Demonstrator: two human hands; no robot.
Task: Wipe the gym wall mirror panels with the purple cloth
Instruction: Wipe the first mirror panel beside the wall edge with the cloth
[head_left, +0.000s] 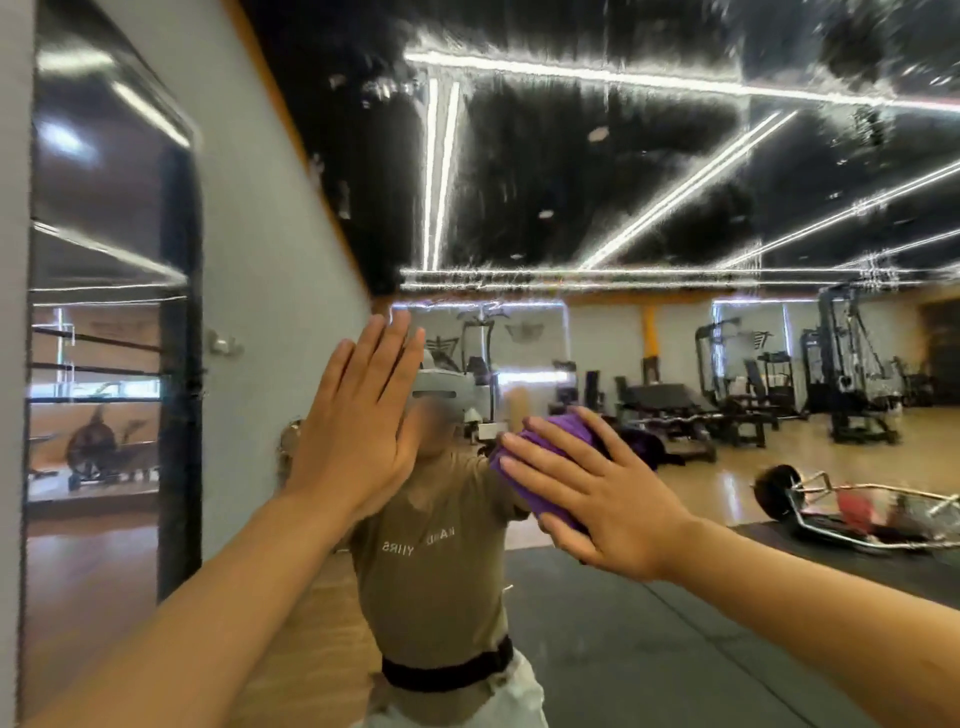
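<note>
Purple cloth (545, 467) sits bunched under the right hand (613, 499), pressed on the mirror panel (675, 208).
Looks soft and light, so a flat palm works best; right fingers spread over it, left hand (358, 431) flat with straight fingers near the glass.

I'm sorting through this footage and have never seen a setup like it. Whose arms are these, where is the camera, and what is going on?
There is no machine here. A person wears a wide-angle camera on the head, so you see their own arms reaching forward. They face a wall mirror, which reflects the person and the gym behind. The left hand is flat and open, fingers straight, against the glass and holding nothing. The right hand presses a bunched purple cloth to the mirror with spread fingers. Streaks and spots show on the upper glass.
</note>
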